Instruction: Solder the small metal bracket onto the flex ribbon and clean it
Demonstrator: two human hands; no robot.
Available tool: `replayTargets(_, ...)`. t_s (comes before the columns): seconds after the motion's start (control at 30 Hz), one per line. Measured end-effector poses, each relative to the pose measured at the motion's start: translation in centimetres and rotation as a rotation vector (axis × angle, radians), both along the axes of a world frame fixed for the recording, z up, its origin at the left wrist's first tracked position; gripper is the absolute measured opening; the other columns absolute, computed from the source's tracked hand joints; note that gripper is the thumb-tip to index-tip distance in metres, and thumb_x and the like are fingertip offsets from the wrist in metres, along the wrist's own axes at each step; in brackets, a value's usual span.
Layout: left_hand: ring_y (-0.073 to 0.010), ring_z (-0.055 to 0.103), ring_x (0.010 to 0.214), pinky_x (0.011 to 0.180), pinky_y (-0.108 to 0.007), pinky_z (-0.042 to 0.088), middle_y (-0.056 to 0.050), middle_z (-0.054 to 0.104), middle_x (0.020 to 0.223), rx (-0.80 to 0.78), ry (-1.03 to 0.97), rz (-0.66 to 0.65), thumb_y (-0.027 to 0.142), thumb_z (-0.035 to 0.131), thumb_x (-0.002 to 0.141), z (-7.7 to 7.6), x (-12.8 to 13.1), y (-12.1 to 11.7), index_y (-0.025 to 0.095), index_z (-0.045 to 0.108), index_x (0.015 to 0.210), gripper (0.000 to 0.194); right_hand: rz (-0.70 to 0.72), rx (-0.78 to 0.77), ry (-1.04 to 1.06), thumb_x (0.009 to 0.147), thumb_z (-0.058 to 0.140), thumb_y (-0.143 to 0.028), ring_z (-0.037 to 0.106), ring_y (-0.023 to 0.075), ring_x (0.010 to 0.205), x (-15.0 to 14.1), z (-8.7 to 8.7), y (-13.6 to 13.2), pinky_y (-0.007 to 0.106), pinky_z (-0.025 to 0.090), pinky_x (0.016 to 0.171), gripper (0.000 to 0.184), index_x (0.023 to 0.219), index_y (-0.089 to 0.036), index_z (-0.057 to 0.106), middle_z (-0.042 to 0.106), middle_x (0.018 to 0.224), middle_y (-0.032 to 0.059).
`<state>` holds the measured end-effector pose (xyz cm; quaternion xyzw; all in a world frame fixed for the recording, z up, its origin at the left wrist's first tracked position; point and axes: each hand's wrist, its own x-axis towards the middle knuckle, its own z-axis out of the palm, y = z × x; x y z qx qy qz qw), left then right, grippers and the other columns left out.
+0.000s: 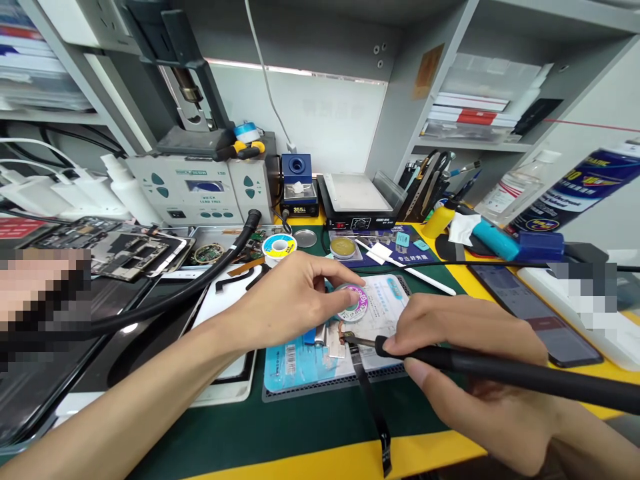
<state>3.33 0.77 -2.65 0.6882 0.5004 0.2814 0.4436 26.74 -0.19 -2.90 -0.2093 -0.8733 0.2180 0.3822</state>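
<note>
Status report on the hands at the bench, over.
Right hand gripping black soldering iron, tip near small metal pieces. Left hand over pink-labelled spool. Black ribbon cable lying just below the tip.

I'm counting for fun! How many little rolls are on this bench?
3 rolls: one under the left hand, one behind it, one atop the grey machine; others may hide.

Bare left hand (pixel 285 303), bare right hand (pixel 463 333); long bare left forearm (pixel 125 407) reaching lower frame edge.
</note>
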Motion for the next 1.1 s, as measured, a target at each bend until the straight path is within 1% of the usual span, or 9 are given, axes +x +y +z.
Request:
replayTargets(0.1,-0.0091,0.035,0.047,0.042,-0.023,0.026,0.006,0.053,0.056,-0.003,0.000,0.013,0.044,0.066,0.087,-0.11,0.08,-0.01,0.028,0.079,0.101,0.025,-0.021,0.052,0.006,0.074,0.061,-0.004,0.070,0.0160,0.067,-0.11,-0.36,-0.29,0.026,0.054,0.061,0.023,0.088,-0.019,0.070,0.073,0.077,0.0037)
replayTargets(0.2,-0.0091,0.036,0.048,0.042,-0.023,0.025,0.006,0.055,0.057,-0.007,0.004,0.018,0.044,0.067,0.087,-0.14,0.13,0.03,0.028,0.078,0.103,0.025,-0.024,0.096,0.042,0.072,0.058,-0.004,0.068,0.0147,0.059,-0.35,-0.58,-0.63,0.027,0.053,0.057,0.025,0.087,-0.020,0.070,0.070,0.071,0.0017)
replayTargets(0.37,-0.0100,0.035,0.048,0.043,-0.024,0.024,0.005,0.054,0.056,-0.031,0.007,0.022,0.047,0.065,0.088,-0.08,0.11,-0.01,0.027,0.078,0.107,0.030,-0.079,0.106,0.063,0.072,0.058,-0.006,0.066,0.0152,0.055,-0.68,-0.40,-0.98,0.028,0.052,0.054,0.025,0.086,-0.022,0.070,0.069,0.068,0.0010)
replayTargets(0.53,-0.0098,0.034,0.048,0.043,-0.024,0.024,0.004,0.052,0.055,-0.032,-0.016,0.031,0.046,0.065,0.087,-0.01,0.20,-0.15,0.025,0.078,0.106,0.031,-0.061,0.096,0.012,0.072,0.059,-0.005,0.068,0.0170,0.059,-0.42,-0.18,-0.90,0.029,0.054,0.056,0.028,0.090,-0.023,0.070,0.070,0.071,0.0015)
replayTargets(0.77,-0.0094,0.035,0.046,0.041,-0.023,0.024,0.005,0.050,0.052,-0.049,-0.025,0.038,0.044,0.066,0.087,0.08,0.38,-0.03,0.026,0.078,0.103,0.027,-0.040,0.085,-0.015,0.070,0.061,-0.005,0.068,0.0179,0.060,-0.04,-0.33,-0.71,0.029,0.054,0.056,0.029,0.092,-0.023,0.068,0.071,0.073,0.0017)
replayTargets(0.97,-0.0095,0.034,0.046,0.042,-0.023,0.023,0.005,0.051,0.052,-0.040,-0.013,0.038,0.044,0.066,0.087,-0.05,0.28,-0.10,0.025,0.078,0.104,0.028,-0.055,0.091,-0.003,0.072,0.061,-0.006,0.069,0.0185,0.060,-0.06,-0.46,-0.69,0.030,0.054,0.057,0.029,0.092,-0.025,0.068,0.071,0.073,0.0016)
replayTargets(1.1,-0.0099,0.035,0.047,0.042,-0.024,0.023,0.005,0.050,0.053,-0.047,-0.020,0.031,0.044,0.067,0.087,-0.09,0.22,-0.23,0.025,0.078,0.105,0.029,-0.057,0.093,0.015,0.070,0.060,-0.006,0.069,0.0184,0.059,-0.23,-0.28,-0.77,0.030,0.054,0.056,0.030,0.092,-0.025,0.069,0.072,0.072,0.0013)
